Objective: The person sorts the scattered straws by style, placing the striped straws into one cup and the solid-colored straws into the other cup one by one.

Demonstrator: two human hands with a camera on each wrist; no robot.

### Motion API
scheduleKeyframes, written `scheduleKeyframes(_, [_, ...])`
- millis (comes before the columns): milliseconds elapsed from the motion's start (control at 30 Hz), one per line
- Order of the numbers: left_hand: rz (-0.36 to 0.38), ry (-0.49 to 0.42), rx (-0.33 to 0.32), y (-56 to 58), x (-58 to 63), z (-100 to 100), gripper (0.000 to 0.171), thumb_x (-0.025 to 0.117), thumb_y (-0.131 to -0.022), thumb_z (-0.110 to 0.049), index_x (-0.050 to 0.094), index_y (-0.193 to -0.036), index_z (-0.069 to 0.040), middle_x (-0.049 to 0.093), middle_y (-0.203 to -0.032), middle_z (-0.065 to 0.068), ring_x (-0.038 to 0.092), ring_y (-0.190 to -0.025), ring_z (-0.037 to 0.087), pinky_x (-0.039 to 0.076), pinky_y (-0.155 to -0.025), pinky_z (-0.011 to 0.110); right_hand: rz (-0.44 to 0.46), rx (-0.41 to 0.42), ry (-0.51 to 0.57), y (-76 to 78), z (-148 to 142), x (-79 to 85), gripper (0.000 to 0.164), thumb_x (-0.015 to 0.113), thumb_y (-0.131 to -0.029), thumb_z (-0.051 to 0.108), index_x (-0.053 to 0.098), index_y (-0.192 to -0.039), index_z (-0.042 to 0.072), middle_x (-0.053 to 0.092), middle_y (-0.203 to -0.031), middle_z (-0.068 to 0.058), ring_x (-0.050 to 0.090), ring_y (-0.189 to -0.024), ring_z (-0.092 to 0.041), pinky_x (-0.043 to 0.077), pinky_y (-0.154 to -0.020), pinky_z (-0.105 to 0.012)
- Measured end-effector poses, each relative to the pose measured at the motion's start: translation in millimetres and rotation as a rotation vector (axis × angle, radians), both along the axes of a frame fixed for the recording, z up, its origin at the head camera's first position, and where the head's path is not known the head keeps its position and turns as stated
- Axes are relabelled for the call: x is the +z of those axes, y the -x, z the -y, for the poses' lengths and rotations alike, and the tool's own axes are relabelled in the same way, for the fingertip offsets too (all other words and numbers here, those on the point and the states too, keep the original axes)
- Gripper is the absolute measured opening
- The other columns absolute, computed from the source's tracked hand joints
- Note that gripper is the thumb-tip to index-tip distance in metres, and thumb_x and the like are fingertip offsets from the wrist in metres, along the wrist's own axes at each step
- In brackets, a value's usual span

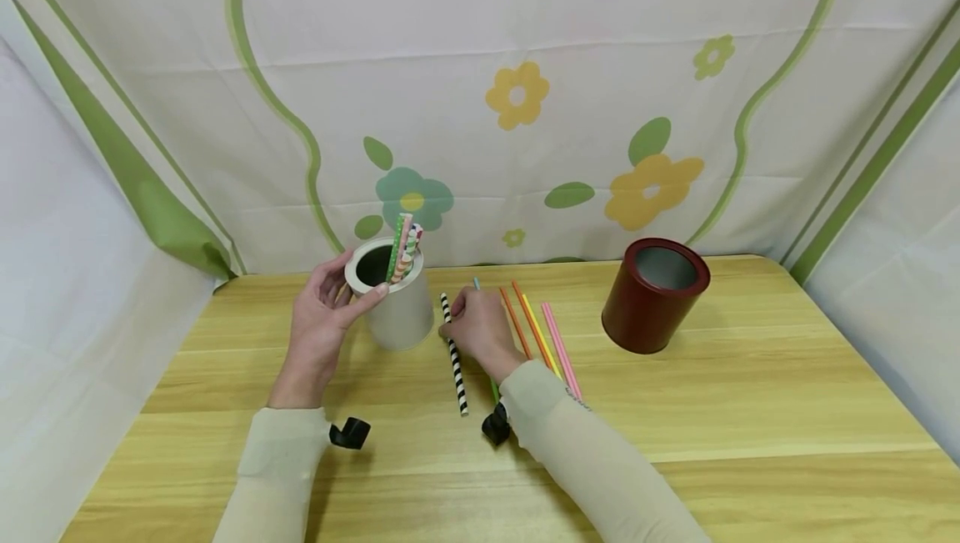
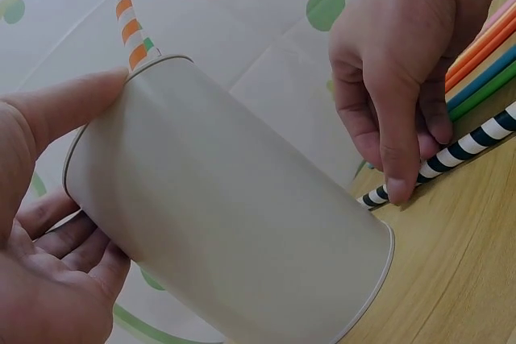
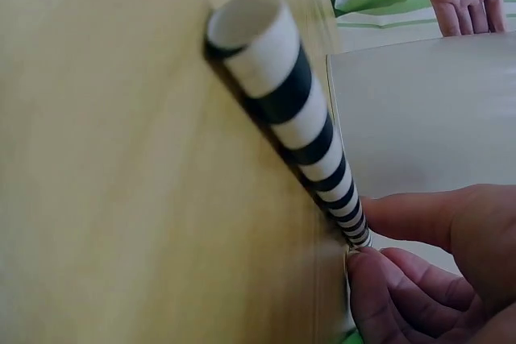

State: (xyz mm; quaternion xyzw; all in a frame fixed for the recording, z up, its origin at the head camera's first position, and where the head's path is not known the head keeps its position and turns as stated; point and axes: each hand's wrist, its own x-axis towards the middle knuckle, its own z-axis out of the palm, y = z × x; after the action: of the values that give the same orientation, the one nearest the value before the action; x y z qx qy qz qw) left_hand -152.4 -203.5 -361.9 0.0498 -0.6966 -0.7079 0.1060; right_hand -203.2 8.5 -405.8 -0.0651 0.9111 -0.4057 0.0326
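Observation:
Near the back of the table stands a white can (image 1: 401, 318) holding several patterned paper straws (image 1: 397, 247). My left hand (image 1: 318, 322) grips the can at its rim, the thumb on the near side and the fingers around the far left. Just right of the can, my right hand (image 1: 483, 330) pinches a black-and-white striped paper straw (image 1: 458, 376) between thumb and fingers. In the right wrist view the striped straw (image 3: 310, 130) lies along the tabletop, its hollow end towards the camera. The hand partly covers its upper part in the head view.
Right of my right hand lie plain orange straws (image 1: 515, 322), a yellow straw (image 1: 537, 328) and pink straws (image 1: 561, 347). A green straw (image 1: 495, 391) and a blue straw (image 1: 476, 283) show around that hand. Farther right stands a dark red can (image 1: 637, 318). Behind the table hangs a flowered curtain (image 1: 450, 101).

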Motion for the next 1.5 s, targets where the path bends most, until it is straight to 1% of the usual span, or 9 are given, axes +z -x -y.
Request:
scheduleKeyframes(267, [0.001,0.001,-0.001,0.2,0.1,0,0.081,0.083,-0.093,-0.002,0.041,-0.163,-0.007,0.042,-0.168,0.011,0.037,-0.160,0.022,0.030,-0.136,0.034,0.018,-0.023,-0.056,-0.1,1,2.0,0.021,0.089,-0.084,0.010,0.069,-0.089,0.010,0.069,-0.089,-0.005,0.065,-0.079,-0.020,0.057,-0.066,-0.032])
scheduleKeyframes(433, [0.003,0.002,0.003,0.0,-0.1,0,0.081,0.082,-0.093,-0.001,0.041,-0.163,-0.006,0.042,-0.168,0.011,0.037,-0.160,0.022,0.029,-0.136,0.035,0.031,-0.022,-0.062,0.1,0,2.3,0.022,0.090,-0.084,0.013,0.068,-0.088,0.011,0.070,-0.091,-0.005,0.065,-0.079,-0.019,0.059,-0.067,-0.033])
scheduleKeyframes(533, [0.001,-0.001,0.002,0.0,-0.3,0,0.081,0.082,-0.093,-0.001,0.041,-0.163,-0.006,0.042,-0.168,0.012,0.037,-0.160,0.022,0.029,-0.136,0.035,0.052,-0.022,-0.050,1.3,-1,2.2,0.020,0.090,-0.085,0.015,0.070,-0.090,0.010,0.072,-0.094,-0.006,0.067,-0.081,-0.020,0.061,-0.070,-0.034])
scheduleKeyframes(733, [0.002,-0.001,0.000,0.5,-0.2,0,0.081,0.083,-0.093,-0.002,0.042,-0.162,-0.006,0.042,-0.168,0.011,0.037,-0.160,0.022,0.031,-0.135,0.033,0.053,-0.017,0.002,3.2,-5,3.7,0.019,0.088,-0.087,0.015,0.075,-0.098,0.007,0.076,-0.100,-0.008,0.069,-0.087,-0.021,0.064,-0.076,-0.036])
scheduleKeyframes(833, [0.004,-0.002,-0.002,0.7,-0.3,0,0.081,0.083,-0.093,-0.002,0.041,-0.163,-0.006,0.042,-0.168,0.011,0.037,-0.160,0.022,0.031,-0.135,0.033,0.061,-0.014,0.031,3.3,-7,5.9,0.019,0.087,-0.088,0.015,0.076,-0.102,0.006,0.078,-0.100,-0.007,0.071,-0.086,-0.020,0.063,-0.075,-0.035])
scheduleKeyframes(1000, [0.005,0.001,0.000,0.6,-0.8,1,0.081,0.083,-0.093,-0.002,0.042,-0.163,-0.006,0.042,-0.168,0.011,0.038,-0.159,0.022,0.031,-0.135,0.033,0.099,-0.020,0.075,3.7,-11,11.6,0.020,0.084,-0.091,0.017,0.077,-0.107,0.006,0.081,-0.101,-0.007,0.074,-0.085,-0.018,0.062,-0.071,-0.032])
scheduleKeyframes(1167, [0.000,0.006,0.002,0.9,-1.4,0,0.080,0.082,-0.093,-0.001,0.042,-0.162,-0.006,0.043,-0.168,0.011,0.038,-0.159,0.022,0.032,-0.135,0.033,0.118,-0.020,0.100,5.3,-16,18.0,0.022,0.081,-0.094,0.019,0.077,-0.112,0.007,0.081,-0.106,-0.008,0.075,-0.090,-0.021,0.064,-0.074,-0.034])
scheduleKeyframes(1300, [-0.005,0.008,0.001,0.9,-2.0,1,0.080,0.082,-0.093,-0.002,0.042,-0.163,-0.006,0.042,-0.168,0.012,0.038,-0.160,0.024,0.031,-0.135,0.034,0.091,-0.021,0.132,5.0,-22,24.4,0.023,0.078,-0.096,0.020,0.078,-0.115,0.007,0.080,-0.107,-0.008,0.075,-0.093,-0.021,0.064,-0.078,-0.034])
scheduleKeyframes(1500, [-0.002,0.006,0.001,0.2,-1.7,1,0.080,0.082,-0.094,-0.003,0.042,-0.163,-0.007,0.042,-0.169,0.011,0.036,-0.161,0.024,0.030,-0.136,0.036,0.057,-0.029,0.210,0.1,-29,39.6,0.023,0.074,-0.097,0.018,0.077,-0.117,0.007,0.079,-0.105,-0.007,0.075,-0.091,-0.020,0.063,-0.075,-0.031])
